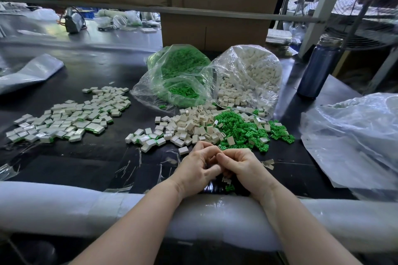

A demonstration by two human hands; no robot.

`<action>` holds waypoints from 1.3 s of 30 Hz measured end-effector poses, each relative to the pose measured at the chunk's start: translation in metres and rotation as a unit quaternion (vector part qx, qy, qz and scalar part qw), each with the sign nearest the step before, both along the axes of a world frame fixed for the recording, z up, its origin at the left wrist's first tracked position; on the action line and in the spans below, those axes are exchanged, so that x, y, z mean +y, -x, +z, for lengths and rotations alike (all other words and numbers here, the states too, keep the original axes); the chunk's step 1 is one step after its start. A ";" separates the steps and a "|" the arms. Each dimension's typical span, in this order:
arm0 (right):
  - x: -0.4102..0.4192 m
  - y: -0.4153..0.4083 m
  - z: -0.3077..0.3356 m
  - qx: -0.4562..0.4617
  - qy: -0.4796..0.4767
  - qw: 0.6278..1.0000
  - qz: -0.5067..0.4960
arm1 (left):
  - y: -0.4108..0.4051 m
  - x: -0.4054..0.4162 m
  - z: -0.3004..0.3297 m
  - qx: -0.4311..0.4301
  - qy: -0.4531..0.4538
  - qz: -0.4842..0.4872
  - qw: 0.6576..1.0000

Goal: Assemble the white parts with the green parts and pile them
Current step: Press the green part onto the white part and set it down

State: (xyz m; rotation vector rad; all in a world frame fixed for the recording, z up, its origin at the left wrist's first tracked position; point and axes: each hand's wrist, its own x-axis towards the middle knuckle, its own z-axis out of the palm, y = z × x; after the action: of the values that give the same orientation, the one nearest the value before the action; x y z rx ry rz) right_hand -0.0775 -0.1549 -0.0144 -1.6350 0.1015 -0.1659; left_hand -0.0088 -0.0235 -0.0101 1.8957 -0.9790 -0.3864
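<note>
My left hand (pixel 197 166) and my right hand (pixel 242 164) meet at the table's near edge, fingers curled against each other around a small part that they hide. Under my right hand lie a white part (pixel 226 179) and a green part (pixel 230 187). Just beyond my hands spreads a heap of loose white parts (pixel 191 125), with loose green parts (pixel 243 129) to its right. A few assembled pieces (pixel 148 139) lie left of the white heap. A wide pile of assembled pieces (pixel 71 116) covers the left of the table.
Behind the heaps stand an open bag of green parts (pixel 178 77) and an open bag of white parts (pixel 249 75). A blue bottle (pixel 317 69) stands at the right, a crumpled plastic bag (pixel 353 135) nearer. A cardboard box (pixel 213 28) is behind, a padded rail (pixel 64 204) along the front edge.
</note>
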 end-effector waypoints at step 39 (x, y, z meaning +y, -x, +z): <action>-0.003 -0.001 -0.003 -0.007 -0.002 1.000 0.005 | -0.001 -0.001 -0.002 0.014 -0.013 0.000 1.000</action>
State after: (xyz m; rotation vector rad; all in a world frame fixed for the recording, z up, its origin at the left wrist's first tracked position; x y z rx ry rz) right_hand -0.0765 -0.1580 -0.0171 -1.6300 0.0830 -0.1701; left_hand -0.0076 -0.0244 -0.0123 1.9084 -0.9597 -0.4262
